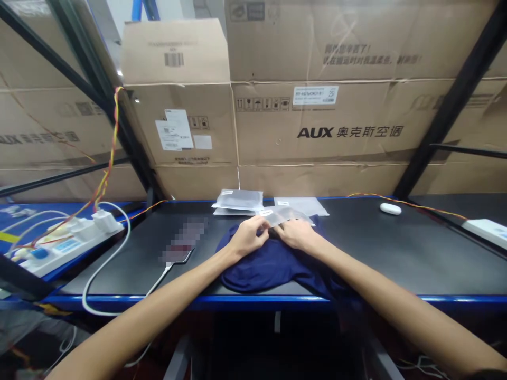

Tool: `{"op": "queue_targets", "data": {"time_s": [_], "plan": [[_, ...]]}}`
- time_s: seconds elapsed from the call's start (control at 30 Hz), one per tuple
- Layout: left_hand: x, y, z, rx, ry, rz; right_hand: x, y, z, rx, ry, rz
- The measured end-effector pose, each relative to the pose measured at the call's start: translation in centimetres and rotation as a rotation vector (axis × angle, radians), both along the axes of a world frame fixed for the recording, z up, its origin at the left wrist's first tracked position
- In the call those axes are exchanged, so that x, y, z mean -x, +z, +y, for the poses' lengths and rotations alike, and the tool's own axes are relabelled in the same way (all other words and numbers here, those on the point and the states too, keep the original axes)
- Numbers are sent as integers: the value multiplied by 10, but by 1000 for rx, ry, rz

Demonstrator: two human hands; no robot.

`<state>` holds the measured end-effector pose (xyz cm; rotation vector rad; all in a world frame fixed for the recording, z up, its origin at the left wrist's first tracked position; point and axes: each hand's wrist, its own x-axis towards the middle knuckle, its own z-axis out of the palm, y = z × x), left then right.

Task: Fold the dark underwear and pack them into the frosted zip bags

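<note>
A translucent plastic bag with a small white label lies tilted over a crumpled navy cloth at the middle of the bench. Thumb and fingers of my left hand pinch the bag's near left edge. Close beside it, my right hand has its fingers curled against the same bag, their tips partly hidden. Something dark shows between the two hands, too small to make out. The cloth spreads beneath both hands, with one part hanging over the bench's front edge.
Flat plastic packets and another clear bag lie behind my hands. A phone with a white cable is to the left, near a power strip. A white case sits at right. Cardboard boxes wall the back.
</note>
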<state>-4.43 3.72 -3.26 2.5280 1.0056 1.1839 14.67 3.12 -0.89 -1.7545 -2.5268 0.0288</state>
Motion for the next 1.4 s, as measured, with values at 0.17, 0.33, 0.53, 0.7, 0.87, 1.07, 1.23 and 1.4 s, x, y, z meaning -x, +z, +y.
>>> {"op": "queue_targets", "data": {"time_s": [0.17, 0.33, 0.53, 0.7, 0.87, 1.07, 1.23, 1.4], "plan": [[1, 3, -1, 49, 52, -30, -30, 5, -6, 141, 259, 224], [2, 2, 1, 68, 36, -22, -35, 3, -5, 40, 316, 135], [2, 1, 2, 48, -3, -24, -4, 2, 9, -19, 156, -65], [2, 1, 1, 29, 8, 1, 9, 1, 8, -29, 66, -92], [2, 1, 1, 10, 64, 1, -10, 0, -4, -34, 110, -46], [3, 2, 2, 15, 44, 9, -21, -4, -3, -54, 194, -90], [4, 2, 1, -3, 4, 42, -9, -4, 1, -93, 96, -146], [2, 2, 0, -21, 14, 51, -9, -5, 0, -120, 73, -116]]}}
